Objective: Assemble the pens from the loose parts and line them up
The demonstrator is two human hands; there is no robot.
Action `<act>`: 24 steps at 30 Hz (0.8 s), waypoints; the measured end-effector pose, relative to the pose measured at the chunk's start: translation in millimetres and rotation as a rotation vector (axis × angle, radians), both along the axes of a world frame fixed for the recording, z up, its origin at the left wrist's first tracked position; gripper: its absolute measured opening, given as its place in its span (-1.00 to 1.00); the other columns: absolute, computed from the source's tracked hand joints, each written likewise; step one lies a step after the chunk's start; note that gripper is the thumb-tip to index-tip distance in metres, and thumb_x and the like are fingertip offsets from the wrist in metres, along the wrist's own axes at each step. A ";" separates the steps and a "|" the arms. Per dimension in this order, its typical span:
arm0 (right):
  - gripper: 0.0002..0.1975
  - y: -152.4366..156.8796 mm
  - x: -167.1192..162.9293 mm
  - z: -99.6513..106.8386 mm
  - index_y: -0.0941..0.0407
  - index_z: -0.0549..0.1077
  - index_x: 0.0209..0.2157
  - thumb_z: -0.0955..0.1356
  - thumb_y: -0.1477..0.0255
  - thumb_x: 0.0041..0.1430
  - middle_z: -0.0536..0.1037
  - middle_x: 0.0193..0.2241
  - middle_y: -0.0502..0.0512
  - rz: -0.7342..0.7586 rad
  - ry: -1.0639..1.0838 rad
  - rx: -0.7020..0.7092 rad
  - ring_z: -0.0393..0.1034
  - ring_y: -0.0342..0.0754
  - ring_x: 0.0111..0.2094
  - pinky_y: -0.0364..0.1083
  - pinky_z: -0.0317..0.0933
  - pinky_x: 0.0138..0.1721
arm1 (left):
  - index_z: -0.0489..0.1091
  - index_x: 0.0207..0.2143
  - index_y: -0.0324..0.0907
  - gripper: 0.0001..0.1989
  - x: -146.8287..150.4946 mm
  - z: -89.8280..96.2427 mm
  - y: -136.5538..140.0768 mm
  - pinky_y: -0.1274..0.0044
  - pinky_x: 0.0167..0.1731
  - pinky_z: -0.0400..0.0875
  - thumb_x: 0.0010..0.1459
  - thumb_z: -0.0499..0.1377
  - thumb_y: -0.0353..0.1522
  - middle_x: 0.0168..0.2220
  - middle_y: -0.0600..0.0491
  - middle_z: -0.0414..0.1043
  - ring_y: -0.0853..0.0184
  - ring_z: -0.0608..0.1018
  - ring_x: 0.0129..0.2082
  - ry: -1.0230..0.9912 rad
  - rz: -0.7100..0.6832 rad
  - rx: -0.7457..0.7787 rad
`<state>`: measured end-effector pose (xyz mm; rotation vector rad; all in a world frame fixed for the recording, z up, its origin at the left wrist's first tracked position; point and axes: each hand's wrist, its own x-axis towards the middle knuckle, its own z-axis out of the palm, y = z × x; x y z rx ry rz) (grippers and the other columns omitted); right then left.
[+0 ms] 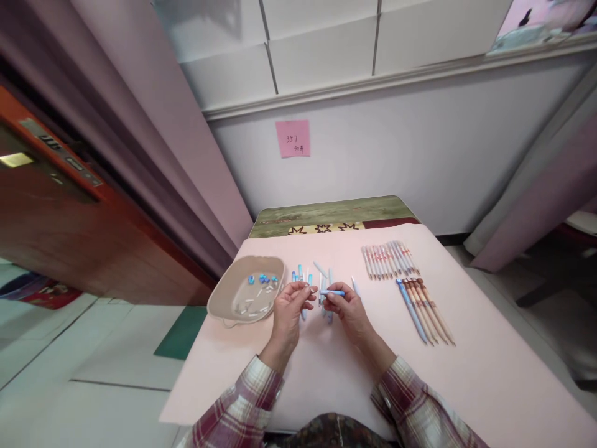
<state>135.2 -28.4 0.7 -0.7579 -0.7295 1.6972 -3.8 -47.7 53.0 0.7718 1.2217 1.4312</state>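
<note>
Blue pen part [336, 292]; beige basin [228, 289]; pale-pink tablecloth [489, 373]; maroon-and-cream plaid sleeves [249, 392]; pink note [293, 138].

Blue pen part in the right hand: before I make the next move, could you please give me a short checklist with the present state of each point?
1. Right hand grips the blue pen part: ok, held between thumb and fingers.
2. Left hand holds a piece: cannot tell, the fingertips are too small in view.
3. Loose pen parts in one neat row: not ok, they lie at different angles.
4. Bin upright: ok, with small blue pieces inside.
5. Lower pen row away from both hands: ok.
</note>
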 end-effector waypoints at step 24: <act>-0.69 -6.1 -4.1 6.2 0.13 0.53 -0.27 0.54 0.34 -0.09 0.51 -0.48 -0.03 0.175 0.263 -0.139 0.36 -0.21 -0.46 -0.22 0.26 -0.39 | 0.47 -0.37 -0.20 -0.82 18.8 11.3 -2.8 0.50 -0.22 0.41 -0.05 0.33 -0.32 -0.33 -0.01 0.56 0.32 0.55 -0.30 0.179 -0.072 0.126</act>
